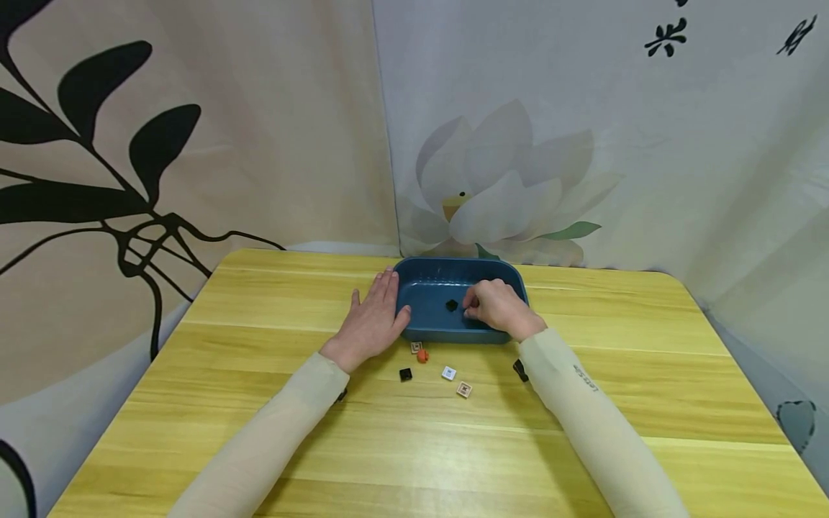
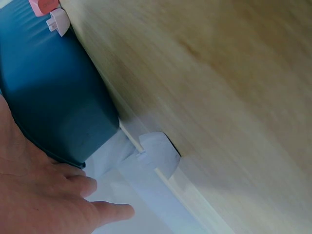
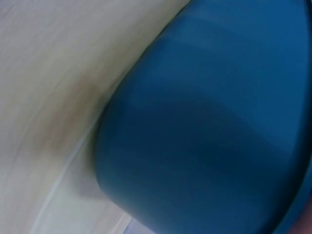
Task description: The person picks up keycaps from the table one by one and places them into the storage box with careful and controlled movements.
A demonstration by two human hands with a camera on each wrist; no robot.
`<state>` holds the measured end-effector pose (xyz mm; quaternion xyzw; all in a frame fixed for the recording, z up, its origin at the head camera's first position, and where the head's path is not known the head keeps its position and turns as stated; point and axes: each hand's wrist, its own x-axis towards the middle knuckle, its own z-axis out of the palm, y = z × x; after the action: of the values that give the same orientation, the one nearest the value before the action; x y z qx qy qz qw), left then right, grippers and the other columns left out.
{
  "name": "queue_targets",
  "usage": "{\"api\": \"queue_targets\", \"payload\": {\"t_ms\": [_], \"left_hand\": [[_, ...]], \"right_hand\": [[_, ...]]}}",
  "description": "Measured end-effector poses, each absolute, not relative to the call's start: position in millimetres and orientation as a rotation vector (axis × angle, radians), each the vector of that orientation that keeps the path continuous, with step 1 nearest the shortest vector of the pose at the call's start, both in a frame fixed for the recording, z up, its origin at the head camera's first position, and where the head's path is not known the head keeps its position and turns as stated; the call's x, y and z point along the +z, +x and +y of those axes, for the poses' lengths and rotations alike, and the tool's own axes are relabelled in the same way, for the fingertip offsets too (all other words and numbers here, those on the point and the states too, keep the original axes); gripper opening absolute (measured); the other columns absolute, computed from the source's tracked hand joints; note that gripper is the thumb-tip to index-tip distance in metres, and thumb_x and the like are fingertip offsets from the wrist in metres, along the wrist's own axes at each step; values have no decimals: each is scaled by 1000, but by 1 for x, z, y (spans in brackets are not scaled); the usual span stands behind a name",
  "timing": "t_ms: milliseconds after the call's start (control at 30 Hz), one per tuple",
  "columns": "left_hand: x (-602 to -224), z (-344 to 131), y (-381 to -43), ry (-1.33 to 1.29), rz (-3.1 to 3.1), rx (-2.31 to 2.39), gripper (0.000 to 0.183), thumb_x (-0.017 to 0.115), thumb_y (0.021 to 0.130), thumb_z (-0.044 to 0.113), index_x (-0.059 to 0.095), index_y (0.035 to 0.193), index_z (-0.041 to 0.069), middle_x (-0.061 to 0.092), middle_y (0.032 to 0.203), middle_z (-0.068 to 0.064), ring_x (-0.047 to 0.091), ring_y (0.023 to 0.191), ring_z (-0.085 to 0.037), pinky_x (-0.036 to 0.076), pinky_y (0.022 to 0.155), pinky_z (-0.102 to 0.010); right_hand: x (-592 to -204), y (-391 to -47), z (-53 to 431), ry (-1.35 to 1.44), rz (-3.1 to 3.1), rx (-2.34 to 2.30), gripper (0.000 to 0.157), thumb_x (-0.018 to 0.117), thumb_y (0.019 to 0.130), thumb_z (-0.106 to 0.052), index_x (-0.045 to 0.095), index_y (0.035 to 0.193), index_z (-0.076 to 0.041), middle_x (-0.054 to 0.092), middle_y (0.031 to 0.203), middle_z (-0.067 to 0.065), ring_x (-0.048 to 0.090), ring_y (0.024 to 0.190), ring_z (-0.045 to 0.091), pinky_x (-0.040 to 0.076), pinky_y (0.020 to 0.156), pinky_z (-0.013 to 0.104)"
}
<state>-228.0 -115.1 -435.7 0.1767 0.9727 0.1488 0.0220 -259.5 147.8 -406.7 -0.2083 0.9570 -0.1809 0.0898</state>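
A blue rectangular dish (image 1: 447,336) sits at the far side of the table. My left hand (image 1: 370,321) lies against its left rim with fingers straight; in the left wrist view the hand (image 2: 44,195) shows beside the dish wall (image 2: 63,102). My right hand (image 1: 497,306) reaches over the right side into the dish, fingers bent and fingertips low inside; I cannot tell if they pinch something. A black keycap (image 1: 451,306) lies in the dish just left of those fingertips. In the right wrist view, the dish's outer wall (image 3: 195,126) hides most of the hand.
On the wooden table (image 1: 259,432) before the dish lie a beige keycap (image 1: 417,347), an orange piece (image 1: 422,356), a black keycap (image 1: 405,375), a white keycap (image 1: 449,373) and another beige keycap (image 1: 464,389). Dark pieces (image 1: 520,370) show beside both sleeves. A printed curtain (image 1: 324,144) hangs behind.
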Motion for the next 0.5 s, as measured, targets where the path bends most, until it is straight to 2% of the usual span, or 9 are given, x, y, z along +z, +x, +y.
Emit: {"api": "queue_targets", "payload": {"t_ms": [200,500], "left_hand": [[-435,-114,-227,540,3016,452,74,36,111,43,11,164,-2,4,173,-16,8,159,-33,14,120,-69],[-435,-115,-228,543,3006,468,74,36,111,43,10,164,-2,2,173,-15,7,159,-33,12,120,-69]], "right_hand": [[-408,-259,149,-636,2851,-521,13,75,96,-14,79,107,-8,75,97,3,68,87,19,57,85,41],[-396,-246,156,-700,3025,-546,18,75,97,-17,80,110,-5,73,98,7,66,84,21,57,75,39]]}}
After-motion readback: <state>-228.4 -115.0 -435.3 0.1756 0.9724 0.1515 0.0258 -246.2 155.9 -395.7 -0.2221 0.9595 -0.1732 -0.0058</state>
